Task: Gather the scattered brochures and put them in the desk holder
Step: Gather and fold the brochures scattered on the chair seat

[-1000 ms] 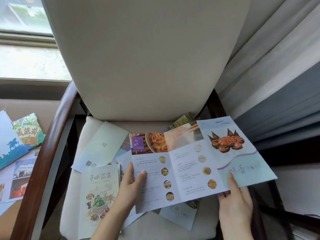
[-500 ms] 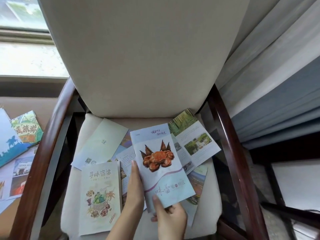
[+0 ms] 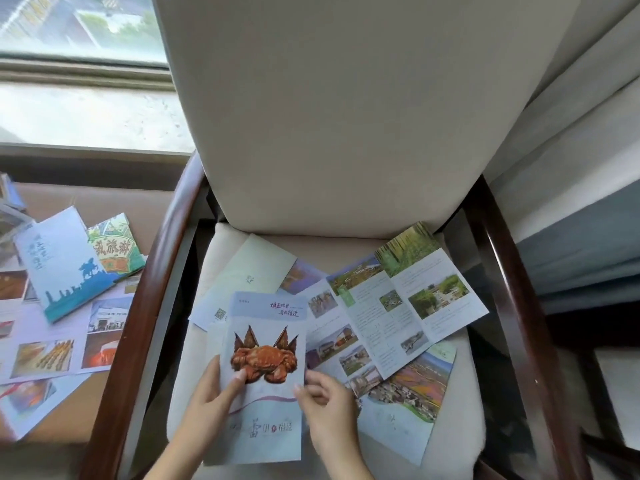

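Paper crab brochure (image 3: 265,348) pinched at both edges by left (image 3: 211,393) and right hands (image 3: 325,407).

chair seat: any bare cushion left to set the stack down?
Bare seat cushion along the left armrest, plus a narrow strip at the right edge beside the open landscape brochure. Middle is crowded: both hands hold the crab brochure over overlapping brochures.

Soft daylight enters from the window (image 3: 79,26) at upper left, overexposing the sill (image 3: 90,112), leaving the chair (image 3: 329,109) evenly lit with faint shadows, while wide-angle distortion bends the edges and fine print reads slightly blurred.
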